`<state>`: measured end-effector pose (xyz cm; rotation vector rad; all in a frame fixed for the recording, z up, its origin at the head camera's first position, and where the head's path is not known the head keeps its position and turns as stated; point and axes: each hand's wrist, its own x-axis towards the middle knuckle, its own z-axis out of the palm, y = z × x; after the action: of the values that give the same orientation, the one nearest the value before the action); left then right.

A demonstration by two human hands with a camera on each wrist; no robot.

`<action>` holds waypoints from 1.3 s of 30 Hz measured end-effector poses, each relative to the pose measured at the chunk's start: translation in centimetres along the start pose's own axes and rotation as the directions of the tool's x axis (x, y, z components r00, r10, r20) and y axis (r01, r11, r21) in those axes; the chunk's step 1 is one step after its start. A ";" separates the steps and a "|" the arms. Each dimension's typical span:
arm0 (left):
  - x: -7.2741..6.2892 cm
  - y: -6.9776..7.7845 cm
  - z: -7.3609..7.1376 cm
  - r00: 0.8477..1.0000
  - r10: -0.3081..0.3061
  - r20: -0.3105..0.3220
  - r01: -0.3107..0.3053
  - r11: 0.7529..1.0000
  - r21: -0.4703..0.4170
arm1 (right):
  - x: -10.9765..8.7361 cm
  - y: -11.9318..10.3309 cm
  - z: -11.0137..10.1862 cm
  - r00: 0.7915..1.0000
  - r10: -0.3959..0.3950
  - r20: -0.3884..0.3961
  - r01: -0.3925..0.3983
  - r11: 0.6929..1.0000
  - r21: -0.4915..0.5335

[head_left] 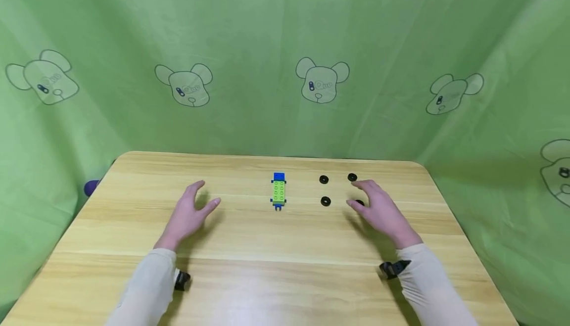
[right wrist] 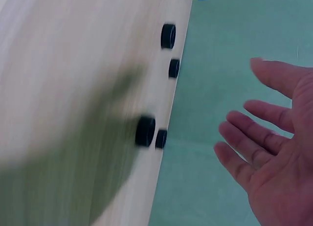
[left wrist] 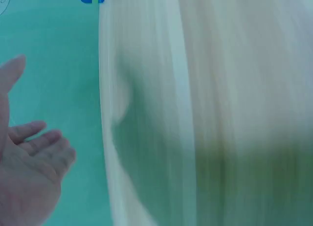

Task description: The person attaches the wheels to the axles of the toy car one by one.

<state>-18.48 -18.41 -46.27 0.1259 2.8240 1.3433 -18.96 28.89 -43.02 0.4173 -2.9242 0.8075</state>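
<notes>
On the wooden table, a toy-brick car chassis (head_left: pixel 278 191) with a lime-green studded top and blue ends stands between the two hands, axle stubs at its sides. To its right lie several black toy wheels (head_left: pixel 325 201), the nearest right one partly covered by the right hand (head_left: pixel 380 211) in the head view. That hand hovers with fingers spread and nothing in its grasp; in the right wrist view the wheels (right wrist: pixel 145 131) stand apart from its fingers. Left of the chassis, the left hand (head_left: pixel 189 217) is held above the table, thumb and fingers apart, holding nothing.
A green curtain (head_left: pixel 254 128) with bear-head prints hangs behind and around the wooden table (head_left: pixel 267 247). Something purple (head_left: pixel 91 187) shows beyond the table's left edge. Each wrist wears a black camera (head_left: pixel 394 269).
</notes>
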 end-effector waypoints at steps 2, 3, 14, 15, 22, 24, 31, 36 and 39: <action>0.4 0.3 0.8 1.000 0.012 0.026 -0.009 0.996 -0.089 | 0.5 -0.3 0.6 1.000 -0.011 0.015 0.011 1.000 0.016; 0.6 0.4 1.3 0.999 0.017 0.039 -0.012 0.992 -0.128 | 0.7 -0.4 0.9 1.000 -0.017 0.023 0.017 1.000 0.024; 2.6 3.1 5.2 0.988 0.073 0.137 -0.030 0.955 -0.296 | 2.2 -1.3 3.5 0.996 -0.011 0.090 0.005 0.997 0.074; 2.7 3.4 5.5 0.986 0.080 0.143 -0.035 0.956 -0.293 | 2.3 -1.5 3.6 0.995 -0.011 0.095 0.004 0.997 0.074; 4.2 5.1 7.7 0.980 0.096 0.173 -0.053 0.970 -0.238 | 3.0 -2.1 4.5 0.994 -0.009 0.113 0.001 0.997 0.078; 4.6 5.6 8.3 0.979 0.097 0.179 -0.058 0.976 -0.211 | 3.2 -2.1 4.7 0.993 -0.007 0.119 -0.002 0.997 0.076; 6.0 7.1 9.8 0.977 0.089 0.194 -0.061 0.987 -0.146 | 3.5 -1.9 5.4 0.992 0.001 0.127 -0.006 0.999 0.040; 7.0 7.6 10.6 0.971 0.079 0.224 -0.052 0.991 -0.126 | 3.7 -2.0 5.6 0.990 0.019 0.140 -0.024 0.999 0.036; 7.7 7.5 11.1 0.966 0.077 0.246 -0.052 0.993 -0.108 | 3.8 -1.9 5.8 0.989 0.024 0.143 -0.028 0.999 0.026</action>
<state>-25.11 -4.55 -47.30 0.3620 2.5603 1.3708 -22.10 23.46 -46.55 0.4581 -3.0590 0.8572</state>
